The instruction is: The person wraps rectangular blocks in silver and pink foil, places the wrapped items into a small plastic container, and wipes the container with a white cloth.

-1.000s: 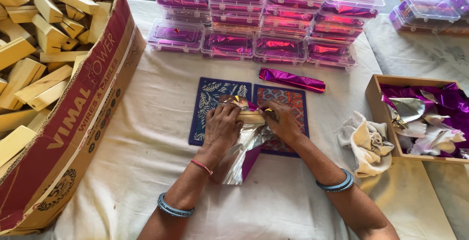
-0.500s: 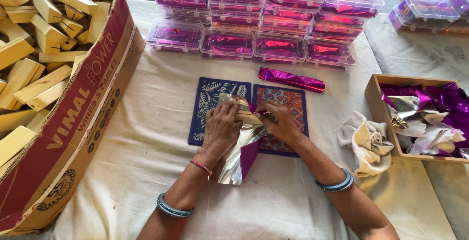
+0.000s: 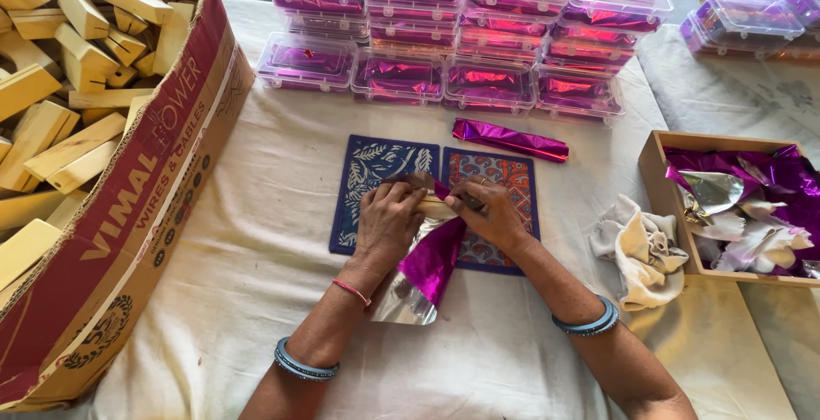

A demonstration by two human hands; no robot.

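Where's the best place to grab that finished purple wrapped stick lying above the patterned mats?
Probably the wrapped stick at mid-length, pinched across its narrow width from above: it lies flat on the cloth, long and slim, with bare space on both long sides.

Mostly hidden under the left hand [image 3: 389, 219] and right hand [image 3: 485, 213]: the pale wooden block [image 3: 437, 208]. Cut off by frame edges: cardboard box [image 3: 128, 223], far plastic cases [image 3: 743, 18]. Too crumpled to count: foil sheets in the wooden tray [image 3: 662, 151].
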